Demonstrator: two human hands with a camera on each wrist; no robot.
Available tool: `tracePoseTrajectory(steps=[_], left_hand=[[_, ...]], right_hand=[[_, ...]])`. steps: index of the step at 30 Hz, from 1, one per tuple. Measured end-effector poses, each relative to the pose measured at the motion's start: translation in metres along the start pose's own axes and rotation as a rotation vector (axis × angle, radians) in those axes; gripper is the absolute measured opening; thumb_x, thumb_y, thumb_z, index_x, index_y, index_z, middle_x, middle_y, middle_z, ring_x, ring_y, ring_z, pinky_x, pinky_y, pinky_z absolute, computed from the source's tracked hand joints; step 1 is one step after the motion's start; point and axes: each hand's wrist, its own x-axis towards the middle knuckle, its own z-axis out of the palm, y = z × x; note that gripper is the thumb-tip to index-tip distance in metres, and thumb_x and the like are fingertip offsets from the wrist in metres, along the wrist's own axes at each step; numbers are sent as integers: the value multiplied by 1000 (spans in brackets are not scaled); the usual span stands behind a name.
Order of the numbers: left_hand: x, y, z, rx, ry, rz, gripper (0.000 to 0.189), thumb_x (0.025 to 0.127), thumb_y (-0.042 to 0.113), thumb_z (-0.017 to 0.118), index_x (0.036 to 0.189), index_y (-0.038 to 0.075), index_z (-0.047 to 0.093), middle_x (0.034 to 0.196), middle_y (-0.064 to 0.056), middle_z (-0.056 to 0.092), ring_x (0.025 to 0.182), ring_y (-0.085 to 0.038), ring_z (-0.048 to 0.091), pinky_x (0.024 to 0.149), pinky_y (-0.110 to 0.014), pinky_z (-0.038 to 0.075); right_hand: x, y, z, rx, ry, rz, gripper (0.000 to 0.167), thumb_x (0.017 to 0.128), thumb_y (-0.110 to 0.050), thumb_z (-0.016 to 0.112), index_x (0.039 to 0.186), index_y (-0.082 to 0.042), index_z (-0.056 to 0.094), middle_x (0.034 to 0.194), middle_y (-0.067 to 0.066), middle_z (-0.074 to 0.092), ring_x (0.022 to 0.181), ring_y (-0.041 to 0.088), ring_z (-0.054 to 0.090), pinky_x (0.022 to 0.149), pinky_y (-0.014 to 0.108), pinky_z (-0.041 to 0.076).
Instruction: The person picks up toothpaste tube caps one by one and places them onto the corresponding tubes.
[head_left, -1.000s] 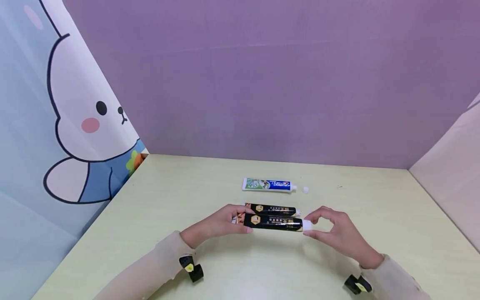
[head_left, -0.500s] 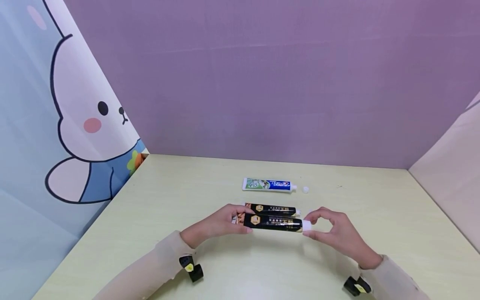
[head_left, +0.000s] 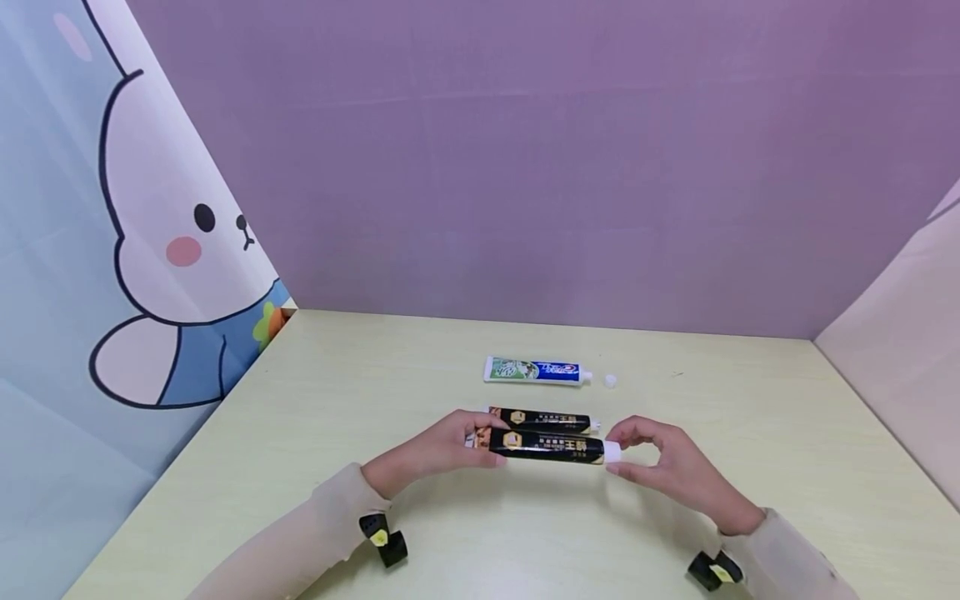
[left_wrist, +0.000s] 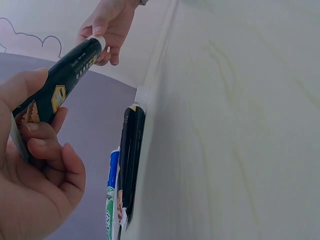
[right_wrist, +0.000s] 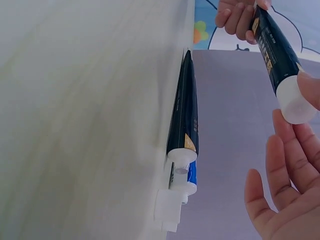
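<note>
My left hand (head_left: 455,443) grips the flat end of a black toothpaste tube (head_left: 551,446), thumb on one side and fingers curled beneath. The tube is held level above the table. My right hand (head_left: 678,462) pinches its white cap (head_left: 612,451) between thumb and fingers; the cap sits on the tube's end. Just behind, a second black toothpaste tube (head_left: 547,421) lies on the table with its white nozzle bare. In the left wrist view a white cap (left_wrist: 142,94) stands by that nozzle; in the head view I cannot make it out behind my right hand.
Farther back lies a blue and green toothpaste tube (head_left: 534,371), its nozzle bare. A small white cap (head_left: 611,381) rests to its right. A purple panel (head_left: 525,167) rises behind the pale table (head_left: 360,367), and a rabbit-print cloth (head_left: 150,250) hangs at left.
</note>
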Motion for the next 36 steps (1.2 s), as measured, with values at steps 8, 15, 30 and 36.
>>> tracePoseTrajectory(steps=[8,15,30,36], left_hand=[[4,-4,1,5,-5,-2,34,86,9,67,117,-2,61,133,-19,51,129,-30,40,97,-32,42],[5,-10,2,3,-22,3,34,85,8,68,117,-3,60,115,-12,64,100,-14,61,84,-24,48],[5,-15,10,61,-14,-71,27,82,11,72,107,5,65,97,-2,69,85,-10,62,76,-24,49],[6,-16,9,58,-17,-89,25,82,12,72,105,5,66,96,-2,69,84,-11,61,75,-25,49]], right_hand=[[-1,11,-4,19,-17,-18,21,80,-10,74,98,-16,65,94,-6,66,85,10,60,77,28,48],[1,20,-9,35,-24,20,18,82,-10,72,98,-14,66,94,3,67,87,14,60,79,27,48],[5,45,-14,88,19,148,13,85,-8,68,97,-5,66,97,9,67,84,5,60,75,24,50],[11,51,-19,133,-13,262,20,86,-11,68,103,-1,64,103,13,65,88,7,60,76,23,50]])
